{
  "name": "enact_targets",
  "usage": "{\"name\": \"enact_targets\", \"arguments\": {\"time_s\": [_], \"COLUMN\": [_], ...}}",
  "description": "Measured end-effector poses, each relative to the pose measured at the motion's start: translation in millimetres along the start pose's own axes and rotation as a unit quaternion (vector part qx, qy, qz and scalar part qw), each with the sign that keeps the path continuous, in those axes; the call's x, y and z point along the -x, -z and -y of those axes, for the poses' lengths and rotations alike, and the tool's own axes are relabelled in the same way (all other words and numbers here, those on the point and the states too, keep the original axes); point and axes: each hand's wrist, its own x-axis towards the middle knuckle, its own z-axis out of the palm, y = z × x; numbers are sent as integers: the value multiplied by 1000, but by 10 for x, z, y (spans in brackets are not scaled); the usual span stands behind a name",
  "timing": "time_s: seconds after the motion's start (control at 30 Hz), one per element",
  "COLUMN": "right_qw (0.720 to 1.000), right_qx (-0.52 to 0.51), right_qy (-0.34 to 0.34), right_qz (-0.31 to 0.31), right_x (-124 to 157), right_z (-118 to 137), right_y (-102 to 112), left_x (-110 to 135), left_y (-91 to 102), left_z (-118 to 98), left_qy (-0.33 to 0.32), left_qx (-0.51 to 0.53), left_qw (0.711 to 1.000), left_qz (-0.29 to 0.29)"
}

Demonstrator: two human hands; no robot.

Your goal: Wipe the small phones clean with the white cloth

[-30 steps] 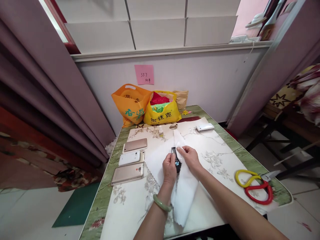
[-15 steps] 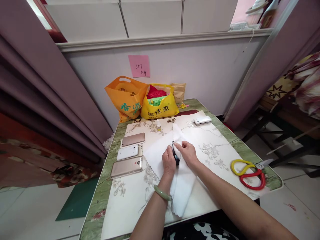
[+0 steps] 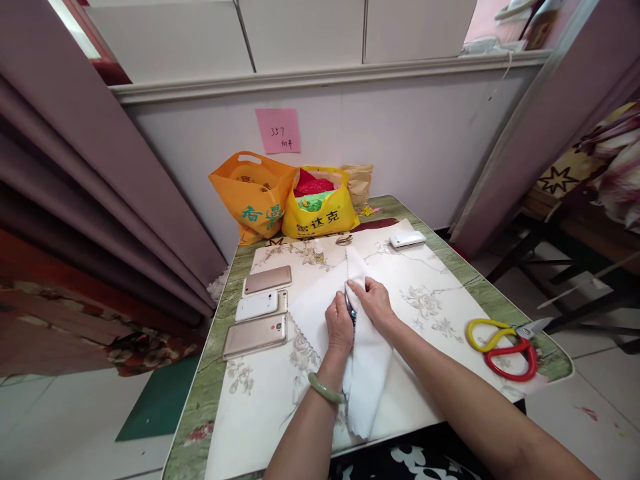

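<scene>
My left hand [image 3: 339,327] is closed around a small dark phone [image 3: 349,306], held on edge above the table. My right hand [image 3: 371,301] presses a white cloth [image 3: 369,373] against the phone's face with its fingers pinched on the fabric. The cloth hangs down from the hands toward the table's near edge. A green bangle [image 3: 326,388] sits on my left wrist. Most of the phone is hidden by the two hands and the cloth.
Three phones [image 3: 256,305] lie in a column at the table's left. Orange bag [image 3: 253,200] and yellow bag [image 3: 320,213] stand at the far edge, with a small bottle [image 3: 318,250] and a white device [image 3: 407,239]. Red and yellow scissors [image 3: 503,343] lie at the right.
The right hand has slid the cloth further over the phone, so less of the dark body shows. The view has shifted slightly; both hands stay at the table's middle.
</scene>
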Motion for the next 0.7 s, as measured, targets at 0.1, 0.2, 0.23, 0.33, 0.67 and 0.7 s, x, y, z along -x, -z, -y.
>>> {"name": "enact_targets", "arguments": {"time_s": [0.1,0.2,0.23,0.33,0.67,0.7], "right_qw": [999,999,999,998,984,980], "right_qx": [-11,-31,-33,-19,80,105], "right_qy": [-34,-13,6,49,156,165], "right_qz": [-22,-12,1,28,43,41], "right_x": [-59,-4,28,137,599,633], "right_z": [-44,-90,-99,-107,-131,-136], "right_y": [-51,-69,-68,-53,95,106], "left_x": [3,5,4,-8,-51,-52], "left_y": [9,5,-1,-25,-17,-11], "left_z": [10,31,42,87,136,126], "left_qy": [-15,-24,-19,2,51,55], "left_qx": [10,35,47,90,185,187], "left_qw": [1000,999,999,996,974,973], "left_qz": [16,18,8,-28,-120,-124]}}
